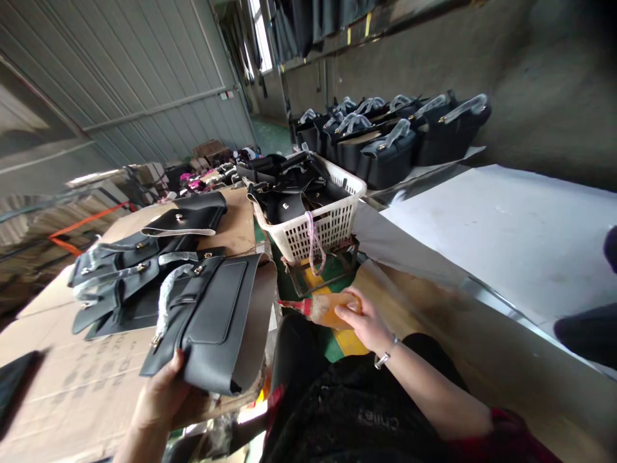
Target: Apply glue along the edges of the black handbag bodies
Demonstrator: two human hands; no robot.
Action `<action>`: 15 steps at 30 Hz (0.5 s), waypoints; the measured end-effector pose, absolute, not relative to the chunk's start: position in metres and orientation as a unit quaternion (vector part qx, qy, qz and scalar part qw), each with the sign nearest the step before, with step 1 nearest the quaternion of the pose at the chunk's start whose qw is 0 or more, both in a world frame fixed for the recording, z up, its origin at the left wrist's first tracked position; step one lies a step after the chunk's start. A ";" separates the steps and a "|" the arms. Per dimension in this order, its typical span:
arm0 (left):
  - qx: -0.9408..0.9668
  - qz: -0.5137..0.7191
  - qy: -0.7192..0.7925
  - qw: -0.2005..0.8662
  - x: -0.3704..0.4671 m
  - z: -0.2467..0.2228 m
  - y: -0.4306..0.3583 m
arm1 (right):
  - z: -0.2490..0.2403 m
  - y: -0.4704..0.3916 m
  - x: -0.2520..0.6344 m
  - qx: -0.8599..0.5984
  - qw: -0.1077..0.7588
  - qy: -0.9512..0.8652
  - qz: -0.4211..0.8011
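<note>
My left hand (pixel 164 389) grips the near edge of a black handbag panel (pixel 216 315), thumb on top and fingers hidden underneath. The panel has a stitched pocket, metal fittings and a plastic-wrapped handle (pixel 168 299); its brown inner side curls up at the right. In my right hand (pixel 364 321) is a squeeze bottle (pixel 330 310) of amber liquid, probably glue, held above my lap. Its red pointed nozzle aims left, toward the panel but apart from it. More black bag pieces (pixel 130 273) with wrapped handles lie behind the panel on the cardboard-covered table (pixel 62 379).
A white plastic basket (pixel 313 235) full of black bag parts stands ahead on a metal frame, a pink cord hanging from it. Several black handbags (pixel 390 154) line the wall at the back right. White sheeting (pixel 506 238) covers a surface to the right.
</note>
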State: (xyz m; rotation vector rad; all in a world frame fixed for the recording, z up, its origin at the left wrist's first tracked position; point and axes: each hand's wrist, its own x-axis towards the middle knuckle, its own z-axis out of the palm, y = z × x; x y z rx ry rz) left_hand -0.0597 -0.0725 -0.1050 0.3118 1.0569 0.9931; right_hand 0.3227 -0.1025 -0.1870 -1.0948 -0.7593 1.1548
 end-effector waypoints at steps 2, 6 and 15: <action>0.144 0.451 0.465 0.748 -0.060 -0.105 -0.074 | -0.181 -0.093 0.321 -0.493 0.621 -0.364 0.489; 0.146 0.474 0.478 0.725 -0.053 -0.099 -0.076 | -0.174 -0.081 0.320 -0.519 0.587 -0.409 0.468; 0.179 0.486 0.485 0.705 -0.048 -0.099 -0.075 | -0.176 -0.101 0.318 -0.504 0.528 -0.451 0.513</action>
